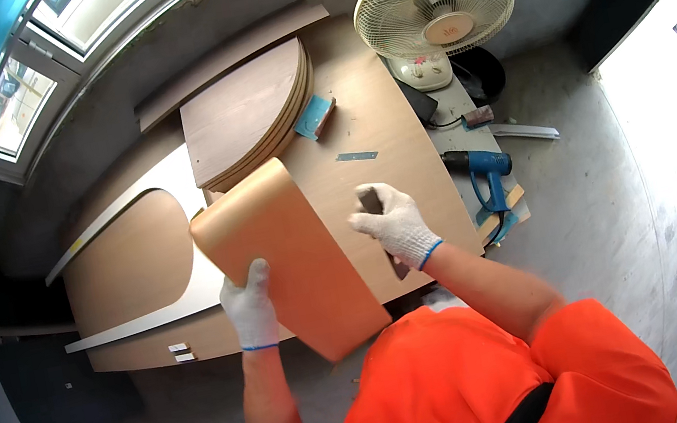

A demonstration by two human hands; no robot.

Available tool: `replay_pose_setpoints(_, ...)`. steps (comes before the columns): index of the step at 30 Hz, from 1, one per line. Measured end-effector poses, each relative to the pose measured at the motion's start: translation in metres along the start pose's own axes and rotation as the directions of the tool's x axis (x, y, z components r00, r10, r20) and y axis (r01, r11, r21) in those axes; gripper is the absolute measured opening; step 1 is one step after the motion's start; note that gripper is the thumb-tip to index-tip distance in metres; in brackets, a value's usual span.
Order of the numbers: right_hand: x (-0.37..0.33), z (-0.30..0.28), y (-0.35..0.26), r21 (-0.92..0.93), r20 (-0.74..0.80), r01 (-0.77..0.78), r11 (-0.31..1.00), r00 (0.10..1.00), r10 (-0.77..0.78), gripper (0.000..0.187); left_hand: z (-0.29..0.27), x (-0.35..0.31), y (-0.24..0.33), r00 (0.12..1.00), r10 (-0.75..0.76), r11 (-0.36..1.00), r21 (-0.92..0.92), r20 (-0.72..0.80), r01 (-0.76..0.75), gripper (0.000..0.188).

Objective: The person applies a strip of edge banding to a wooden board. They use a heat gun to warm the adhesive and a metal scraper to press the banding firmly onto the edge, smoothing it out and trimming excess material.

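My left hand (pixel 251 308), in a white knitted glove with a blue cuff, grips the left edge of a brown board (pixel 299 268), thumb on its face. The board is tilted and its far end bends over in a rounded curve. My right hand (pixel 398 226), gloved the same way, is closed round a narrow, dark, flat tool (pixel 370 201). One end of the tool sticks out above the fingers and the other below; I cannot tell its exact kind. It is apart from the board, just to its right.
The wooden worktable (pixel 400 123) carries a stack of curved boards (pixel 244 110), a white panel (pixel 183 162) with a rounded cutout, a blue-faced piece (pixel 315 118) and a metal strip (pixel 357 156). To the right are a fan (pixel 436 4) and a blue heat gun (pixel 489 168).
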State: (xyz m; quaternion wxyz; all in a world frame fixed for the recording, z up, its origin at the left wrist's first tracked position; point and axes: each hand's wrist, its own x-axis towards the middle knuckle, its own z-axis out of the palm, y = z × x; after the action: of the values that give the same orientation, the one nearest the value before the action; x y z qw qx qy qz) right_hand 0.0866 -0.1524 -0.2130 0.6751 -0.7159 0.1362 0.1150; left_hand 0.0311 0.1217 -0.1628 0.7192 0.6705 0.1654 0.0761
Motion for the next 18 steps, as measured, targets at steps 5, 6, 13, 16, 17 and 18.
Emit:
replay_pose_setpoints(5, 0.035, -0.019, 0.094, -0.722, -0.045, -0.091, 0.686, 0.995, 0.085, 0.065, -0.008, 0.039, -0.047, 0.921, -0.373, 0.923, 0.143, 0.113, 0.357, 0.047)
replay_pose_setpoints(6, 0.043, -0.017, 0.102, -0.717, -0.031, -0.030, 0.696, 0.999, 0.011, 0.065, -0.008, 0.046, -0.059, 0.907, -0.403, 0.910, 0.160, 0.123, 0.383, 0.047)
replay_pose_setpoints(13, 0.040, -0.103, 0.132, -0.622, -0.139, 0.248, 0.743, 0.899, -0.416, 0.061, -0.014, 0.064, -0.128, 0.851, -0.521, 0.848, 0.157, 0.065, 0.507, 0.048)
replay_pose_setpoints(16, 0.027, -0.199, 0.172, -0.582, -0.507, -0.016, 0.813, 0.789, -0.348, 0.056, -0.015, 0.066, -0.141, 0.849, -0.528, 0.837, 0.180, 0.023, 0.516, 0.047)
replay_pose_setpoints(17, 0.022, -0.227, 0.188, -0.650, -0.618, -0.212, 0.730, 0.706, -0.345, 0.056, -0.012, 0.068, -0.144, 0.845, -0.535, 0.833, 0.188, 0.027, 0.521, 0.047)
replay_pose_setpoints(18, 0.020, -0.249, 0.202, -0.669, -0.707, -0.406, 0.623, 0.606, -0.365, 0.057, -0.009, 0.068, -0.147, 0.840, -0.541, 0.827, 0.195, 0.028, 0.527, 0.047)
